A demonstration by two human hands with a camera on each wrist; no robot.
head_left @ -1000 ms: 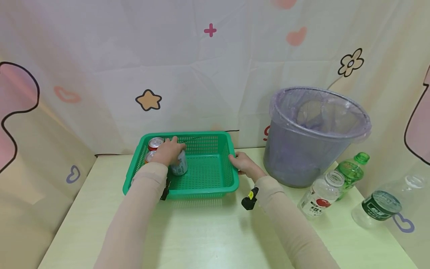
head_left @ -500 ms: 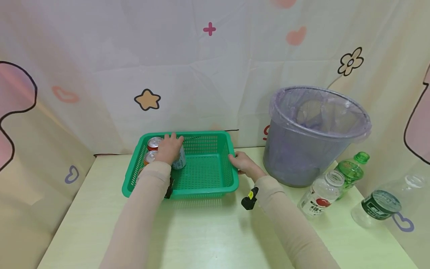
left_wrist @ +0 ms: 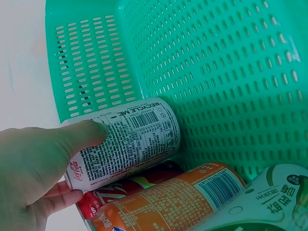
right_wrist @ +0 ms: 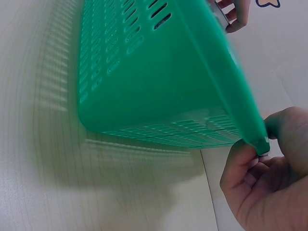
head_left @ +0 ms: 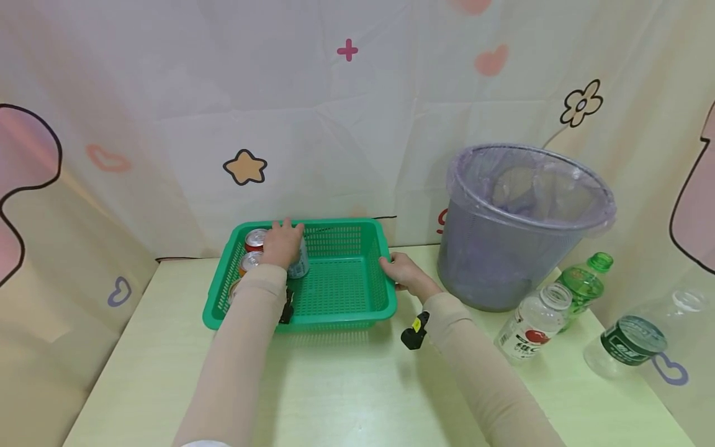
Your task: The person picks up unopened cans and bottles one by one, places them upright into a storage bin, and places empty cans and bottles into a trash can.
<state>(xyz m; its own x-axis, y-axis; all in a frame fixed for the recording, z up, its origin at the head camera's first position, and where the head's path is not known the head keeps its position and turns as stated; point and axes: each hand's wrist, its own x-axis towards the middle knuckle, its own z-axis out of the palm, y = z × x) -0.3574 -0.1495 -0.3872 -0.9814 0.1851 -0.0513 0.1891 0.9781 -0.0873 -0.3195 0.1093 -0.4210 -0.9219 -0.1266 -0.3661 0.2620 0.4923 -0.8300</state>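
A green plastic basket point(head_left: 335, 320) stands on the table. Inside it my left hand point(head_left: 282, 245) grips a white Coca-Cola can point(left_wrist: 130, 139), with the thumb along its printed side and fingers curled around its top end. Close beside that can are a red can point(head_left: 256, 239), an orange can point(head_left: 249, 261) and a white-and-green container point(left_wrist: 269, 202), lined up along the basket's left side. My right hand point(head_left: 406, 271) pinches the basket's right rim between thumb and curled fingers. The left forearm partly hides the white-and-green container in the head view.
A bin point(head_left: 486, 261) with a purple liner stands at the right rear. In front of it are a clear bottle point(head_left: 530, 329) with a red fruit label, a green bottle point(head_left: 583, 282) and a clear bottle point(head_left: 631, 341) with a green label. A patterned curtain point(head_left: 313, 143) hangs behind.
My left hand has moved the white can slightly toward the back of the basket, closer to the red can. The right hand keeps its hold on the rim.
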